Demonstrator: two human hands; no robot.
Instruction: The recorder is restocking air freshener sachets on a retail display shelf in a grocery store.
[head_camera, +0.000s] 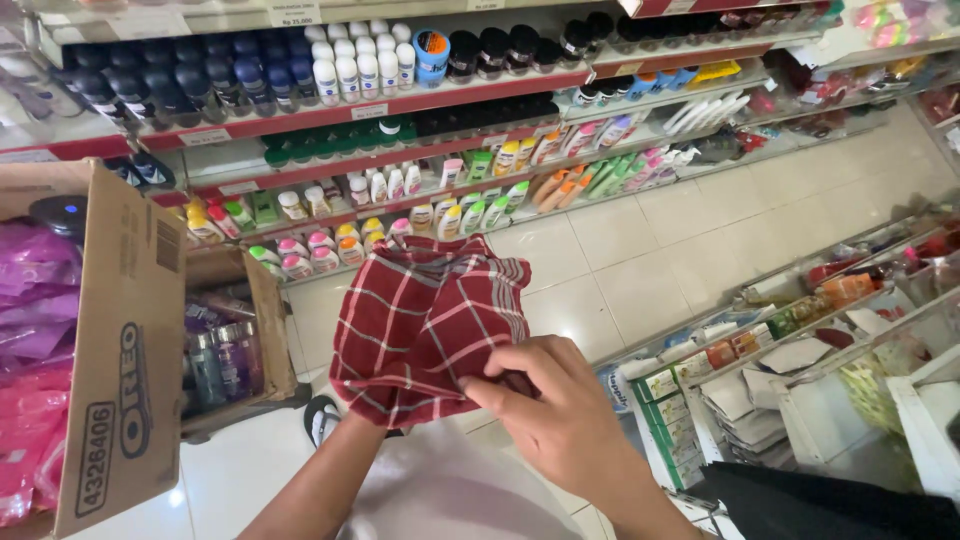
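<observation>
A: Starting at the left, what's there?

B: An open brown cardboard box (125, 350) with pink and purple plastic packs inside, and behind it a second open box (255, 330) holding small grey bottles. Beyond them, red-edged shop shelves (400, 105) packed with bottles and tubes.

A: And in the middle?

B: A red cloth with thin white checks (425, 325), soft and crumpled, bunched up in mid-air above the pale tiled floor (640, 250). Folds overlap, so its full shape can't be read.

A: Who has hold of it?

B: The left hand (385, 405) is wrapped inside the cloth; only the forearm shows, so I cannot tell whether those fingers are clenched. The right hand (560, 405) pinches the lower edge between thumb and fingertips.

A: What might go wrong?

B: My guess: the right-hand pinch takes only a small bit of fabric, so a tug could pull that edge free and leave the cloth hanging off the left hand. A loose corner swinging left could also catch on the nearer box's flap.

A: And to the right?

B: Low shelves (800, 330) with small packets and cartons, well apart from the cloth.
</observation>
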